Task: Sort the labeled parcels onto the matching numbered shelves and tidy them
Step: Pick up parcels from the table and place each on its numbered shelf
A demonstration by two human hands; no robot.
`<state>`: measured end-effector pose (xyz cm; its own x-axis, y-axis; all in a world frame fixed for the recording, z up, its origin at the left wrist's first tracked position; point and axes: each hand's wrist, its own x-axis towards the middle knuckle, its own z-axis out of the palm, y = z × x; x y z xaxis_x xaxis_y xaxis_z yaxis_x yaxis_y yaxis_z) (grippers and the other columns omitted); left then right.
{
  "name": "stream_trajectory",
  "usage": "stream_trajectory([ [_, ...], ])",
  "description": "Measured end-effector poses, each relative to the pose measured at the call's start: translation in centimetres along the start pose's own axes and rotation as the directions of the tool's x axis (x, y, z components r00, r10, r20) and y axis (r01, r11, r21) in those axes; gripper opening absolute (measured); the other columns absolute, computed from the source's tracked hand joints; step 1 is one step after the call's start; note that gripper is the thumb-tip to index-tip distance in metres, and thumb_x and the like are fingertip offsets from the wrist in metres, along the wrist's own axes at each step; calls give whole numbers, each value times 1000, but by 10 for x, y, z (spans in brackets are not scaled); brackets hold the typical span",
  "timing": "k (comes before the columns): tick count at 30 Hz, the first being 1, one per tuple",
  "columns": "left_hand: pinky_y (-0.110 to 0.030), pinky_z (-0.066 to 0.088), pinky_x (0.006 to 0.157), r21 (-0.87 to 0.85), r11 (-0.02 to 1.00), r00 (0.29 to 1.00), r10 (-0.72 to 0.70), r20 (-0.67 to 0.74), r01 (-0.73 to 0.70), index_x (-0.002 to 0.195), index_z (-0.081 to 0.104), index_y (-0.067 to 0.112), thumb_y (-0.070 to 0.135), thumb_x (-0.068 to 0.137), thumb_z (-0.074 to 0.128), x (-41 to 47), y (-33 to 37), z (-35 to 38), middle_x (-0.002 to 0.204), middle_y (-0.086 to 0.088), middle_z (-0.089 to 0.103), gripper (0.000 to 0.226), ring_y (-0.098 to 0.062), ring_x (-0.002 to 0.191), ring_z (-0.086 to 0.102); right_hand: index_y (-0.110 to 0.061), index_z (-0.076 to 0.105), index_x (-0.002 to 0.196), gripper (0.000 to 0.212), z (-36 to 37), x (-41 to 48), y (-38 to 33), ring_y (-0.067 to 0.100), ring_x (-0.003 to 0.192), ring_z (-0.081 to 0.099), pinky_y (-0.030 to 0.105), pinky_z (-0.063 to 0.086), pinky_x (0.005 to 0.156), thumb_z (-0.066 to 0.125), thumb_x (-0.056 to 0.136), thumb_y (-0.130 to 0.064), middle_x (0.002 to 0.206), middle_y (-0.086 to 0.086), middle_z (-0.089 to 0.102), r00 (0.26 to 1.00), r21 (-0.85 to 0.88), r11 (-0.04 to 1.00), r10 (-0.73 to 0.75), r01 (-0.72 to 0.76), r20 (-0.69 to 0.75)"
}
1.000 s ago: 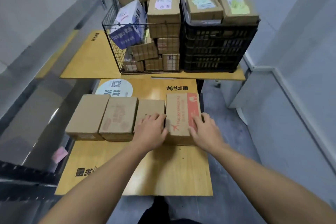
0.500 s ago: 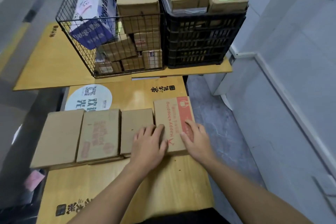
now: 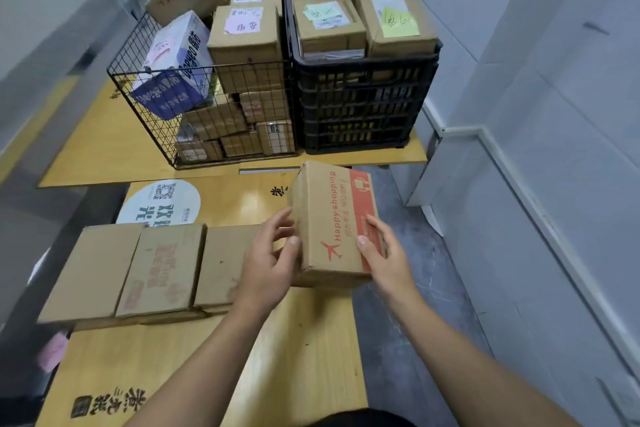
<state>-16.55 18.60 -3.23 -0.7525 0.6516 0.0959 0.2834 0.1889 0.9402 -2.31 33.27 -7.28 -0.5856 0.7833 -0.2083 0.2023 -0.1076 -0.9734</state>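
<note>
A brown cardboard parcel (image 3: 332, 222) printed "Happy shopping" with a red stripe and a red plane is lifted off the wooden table (image 3: 304, 357), tilted up. My left hand (image 3: 270, 267) grips its left side, thumb on top. On the parcel's right side my right hand (image 3: 384, 256) holds it, thumb on the red stripe. Three plain brown parcels (image 3: 162, 267) lie in a row on the table, left of my hands.
A wire basket (image 3: 162, 135) and a black plastic crate (image 3: 363, 104), both piled with labeled parcels, stand on a second wooden table behind. Grey floor and a white wall run along the right. A pink note (image 3: 53, 352) lies at the lower left.
The "Happy shopping" parcel lay flat at the right end of the row with both hands on it; now both hands hold it lifted and tilted above the table.
</note>
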Motion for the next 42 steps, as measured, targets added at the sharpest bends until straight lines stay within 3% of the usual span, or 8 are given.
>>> stream_trajectory([
  [6,-8,35,89,167,985,998,-33,-54,42,138,48,25,18,96,58,-4,-7,20,132,9,46,44,-8,120,47,-44,57,128,35,-27,-2,-4,4,117,62,30,55,95,62,100,-23,130,-15,62,998,73,996,-48,45,32],
  [13,-44,52,98,-237,926,956,-284,73,294,138,34,50,78,66,64,-11,-2,33,137,-1,54,83,-17,119,58,-50,56,126,37,-36,2,-13,5,118,61,36,55,98,51,105,-19,132,-14,61,991,43,997,-63,58,114],
  [20,-27,56,77,-233,961,985,-165,-42,151,138,33,49,38,84,73,-15,10,33,125,16,53,68,-8,109,59,-31,39,153,59,-31,6,-24,11,130,46,36,42,111,55,99,-46,146,-3,41,980,-198,978,-29,69,197],
  [25,-34,56,86,-164,978,988,-144,-63,132,126,42,56,54,76,67,-14,13,32,125,16,59,56,-10,114,59,-35,37,149,82,-23,-5,-34,5,126,53,39,49,106,57,78,-71,135,-16,53,960,-88,988,-97,124,262],
  [29,-47,56,87,-132,985,994,-111,1,110,134,48,51,49,83,66,-14,10,36,131,8,60,54,-16,116,60,-32,36,148,70,-19,-8,-37,5,117,59,35,55,98,67,89,-50,129,-14,59,966,-101,983,-124,150,227],
  [35,-32,54,90,-139,979,983,-162,-88,149,118,58,42,19,101,50,-11,18,31,123,6,63,29,-5,104,65,-27,43,145,49,-32,2,-39,14,117,62,40,55,99,61,100,-24,132,1,61,988,71,996,-64,55,139],
  [39,-41,47,103,43,990,987,-132,-91,136,127,53,44,32,99,54,-9,11,28,130,11,54,31,4,112,51,-42,47,135,42,-36,1,-43,16,109,66,39,57,89,54,103,-16,120,-2,65,979,127,991,-66,42,191],
  [42,-48,48,100,-67,976,977,-210,-23,208,130,48,58,68,80,61,-4,11,20,140,9,49,53,-14,125,50,-46,53,132,40,-40,1,-42,19,105,67,38,58,81,56,102,-19,119,3,68,970,225,974,-39,-17,242],
])
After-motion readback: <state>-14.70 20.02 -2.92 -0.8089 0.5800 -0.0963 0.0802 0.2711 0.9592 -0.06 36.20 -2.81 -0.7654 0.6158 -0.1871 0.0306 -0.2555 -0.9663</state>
